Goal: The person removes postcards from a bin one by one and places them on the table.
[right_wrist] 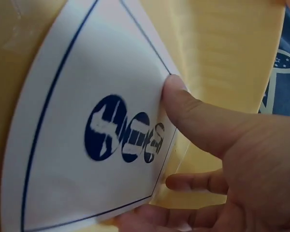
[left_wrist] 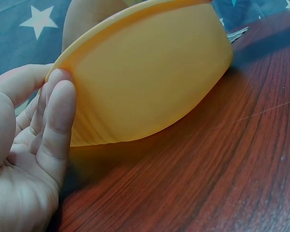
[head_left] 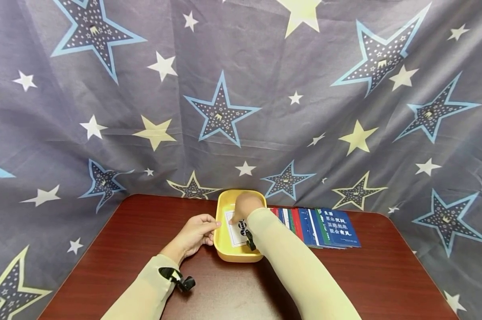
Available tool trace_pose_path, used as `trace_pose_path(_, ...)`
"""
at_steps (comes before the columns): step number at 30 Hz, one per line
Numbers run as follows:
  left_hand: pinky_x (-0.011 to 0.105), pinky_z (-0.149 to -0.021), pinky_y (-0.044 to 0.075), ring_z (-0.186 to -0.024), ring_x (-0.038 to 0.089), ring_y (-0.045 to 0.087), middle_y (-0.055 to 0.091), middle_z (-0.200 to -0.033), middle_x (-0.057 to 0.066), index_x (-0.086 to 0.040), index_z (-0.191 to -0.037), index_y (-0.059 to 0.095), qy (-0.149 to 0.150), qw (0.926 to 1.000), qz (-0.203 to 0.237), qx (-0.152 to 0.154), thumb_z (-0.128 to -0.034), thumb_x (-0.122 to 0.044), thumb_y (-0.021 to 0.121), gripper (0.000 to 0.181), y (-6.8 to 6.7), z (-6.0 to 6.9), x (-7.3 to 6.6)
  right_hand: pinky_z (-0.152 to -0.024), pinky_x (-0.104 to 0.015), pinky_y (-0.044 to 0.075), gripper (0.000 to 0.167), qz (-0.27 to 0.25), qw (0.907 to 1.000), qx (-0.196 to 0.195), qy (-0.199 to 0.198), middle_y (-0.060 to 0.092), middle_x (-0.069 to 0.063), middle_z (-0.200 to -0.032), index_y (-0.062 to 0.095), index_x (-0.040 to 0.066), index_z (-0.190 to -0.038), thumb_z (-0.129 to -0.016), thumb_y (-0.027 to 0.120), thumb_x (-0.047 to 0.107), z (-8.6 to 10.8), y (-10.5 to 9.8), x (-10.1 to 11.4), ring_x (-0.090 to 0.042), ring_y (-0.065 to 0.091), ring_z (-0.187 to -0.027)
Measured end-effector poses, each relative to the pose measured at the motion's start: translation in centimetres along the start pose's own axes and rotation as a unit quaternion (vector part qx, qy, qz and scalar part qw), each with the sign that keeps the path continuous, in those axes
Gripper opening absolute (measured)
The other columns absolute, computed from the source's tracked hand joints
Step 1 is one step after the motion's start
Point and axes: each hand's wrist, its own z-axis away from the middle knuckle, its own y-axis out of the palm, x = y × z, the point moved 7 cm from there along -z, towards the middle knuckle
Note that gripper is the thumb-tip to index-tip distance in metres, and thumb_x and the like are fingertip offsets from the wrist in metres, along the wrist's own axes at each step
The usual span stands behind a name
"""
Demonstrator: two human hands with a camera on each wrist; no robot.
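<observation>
A yellow plastic basin (head_left: pixel 237 257) stands at the middle of the table. My left hand (head_left: pixel 194 234) pinches its left rim, thumb and fingers on either side of the wall, as the left wrist view shows. Inside the basin my right hand (head_left: pixel 247 206) holds a white card (right_wrist: pixel 87 159) with a dark blue border and round dark blue characters. The thumb (right_wrist: pixel 181 99) presses on the card's face near one edge, and other fingers are at its edge, partly behind it. In the head view, the right hand and sleeve hide part of the card.
To the right of the basin, a row of overlapping blue, red, white and green cards (head_left: pixel 329 229) lies on the dark red wooden table (head_left: pixel 385 275). A grey star-patterned cloth (head_left: pixel 265 146) hangs behind the table's back edge. A small black device (head_left: pixel 177 278) is strapped to the left wrist.
</observation>
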Motion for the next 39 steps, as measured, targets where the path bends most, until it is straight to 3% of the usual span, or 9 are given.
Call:
trace_pose_path(4,0.019,-0.053,0.061,-0.057,0.004,0.064,0.067,-0.073,-0.002,-0.008,-0.101,0.066,-0.001,1.0,0.002,-0.001,-0.1082,-0.008,0.073,0.01,-0.1,0.0,0.1,-0.1,-0.038,0.065,0.055,-0.005,0.9998,-0.015,-0.013,0.075,-0.001,-0.098,0.078,0.01,-0.098,-0.078,0.104,0.054,1.3,-0.9,0.2,-0.018,0.068,-0.086)
trace_pose_path(7,0.019,-0.053,0.06,-0.057,0.005,0.064,0.067,-0.072,-0.002,-0.008,-0.1,0.066,-0.002,1.0,0.005,-0.003,-0.108,-0.007,0.073,0.011,-0.1,0.0,0.1,-0.098,-0.039,0.067,0.05,0.004,0.9988,-0.034,-0.035,0.078,-0.003,-0.103,0.079,0.009,-0.104,-0.078,0.104,0.043,-0.1,-0.5,-0.7,-0.019,0.07,-0.088)
trace_pose_path(11,0.02,-0.053,0.06,-0.056,0.005,0.064,0.067,-0.07,-0.002,-0.008,-0.098,0.066,-0.003,0.9999,0.01,-0.005,-0.1077,-0.006,0.073,0.012,-0.1,0.0,0.0,-0.102,-0.043,0.067,0.048,-0.029,0.9976,-0.04,-0.048,0.08,-0.008,-0.114,0.077,0.007,-0.113,-0.074,0.099,0.023,-4.5,0.7,-3.0,-0.024,0.072,-0.097)
trace_pose_path(15,0.019,-0.053,0.06,-0.056,0.004,0.064,0.068,-0.069,-0.003,-0.01,-0.097,0.065,-0.002,0.9999,0.013,-0.002,-0.1072,-0.006,0.073,0.013,0.0,-0.1,-0.1,-0.113,-0.044,0.063,0.052,-0.108,0.9927,-0.037,-0.039,0.08,-0.009,-0.13,0.076,0.008,-0.13,-0.079,0.089,0.01,-4.8,-0.7,-4.7,-0.027,0.074,-0.114)
trace_pose_path(17,0.019,-0.053,0.061,-0.057,0.004,0.064,0.068,-0.069,-0.003,-0.01,-0.098,0.065,0.0,1.0,0.01,0.001,-0.1074,-0.007,0.073,0.013,0.1,-0.1,-0.1,-0.119,-0.046,0.059,0.054,-0.15,0.9871,-0.043,-0.035,0.078,-0.009,-0.139,0.075,0.01,-0.137,-0.085,0.088,0.01,-3.3,-1.9,-5.1,-0.028,0.073,-0.123)
trace_pose_path(20,0.019,-0.054,0.061,-0.057,0.004,0.064,0.068,-0.07,-0.003,-0.01,-0.098,0.065,-0.001,1.0,0.005,0.001,-0.1077,-0.008,0.073,0.013,0.0,-0.1,-0.1,-0.114,-0.047,0.061,0.046,-0.213,0.9742,-0.061,-0.04,0.079,-0.012,-0.132,0.076,0.006,-0.137,-0.092,0.088,0.011,0.5,-4.3,-5.3,-0.029,0.074,-0.12)
trace_pose_path(25,0.019,-0.053,0.06,-0.056,0.004,0.064,0.067,-0.069,-0.003,-0.01,-0.098,0.065,-0.003,1.0,0.004,-0.001,-0.1086,-0.007,0.072,0.013,0.0,-0.1,0.0,-0.084,-0.034,0.064,0.028,-0.311,0.942,-0.108,-0.066,0.082,-0.014,-0.104,0.079,-0.003,-0.126,-0.101,0.081,0.008,6.2,-6.8,-6.4,-0.022,0.074,-0.091)
trace_pose_path(33,0.019,-0.053,0.06,-0.056,0.004,0.064,0.067,-0.069,-0.002,-0.009,-0.097,0.066,-0.002,1.0,0.004,-0.002,-0.1084,-0.007,0.072,0.013,0.2,0.0,-0.4,-0.065,-0.028,0.06,0.026,-0.403,0.898,-0.17,-0.05,0.082,-0.016,-0.1,0.079,0.005,-0.133,-0.109,0.071,0.011,9.7,-7.4,-12.0,-0.018,0.074,-0.076)
trace_pose_path(39,0.02,-0.054,0.061,-0.056,0.005,0.064,0.067,-0.07,-0.003,-0.01,-0.098,0.065,-0.007,1.0,-0.004,0.0,-0.1085,-0.009,0.073,0.014,-0.2,0.0,-0.1,-0.062,-0.033,0.065,0.031,-0.412,0.8948,-0.167,-0.037,0.08,-0.018,-0.102,0.075,0.009,-0.142,-0.113,0.066,0.013,11.6,-7.4,-15.2,-0.02,0.075,-0.073)
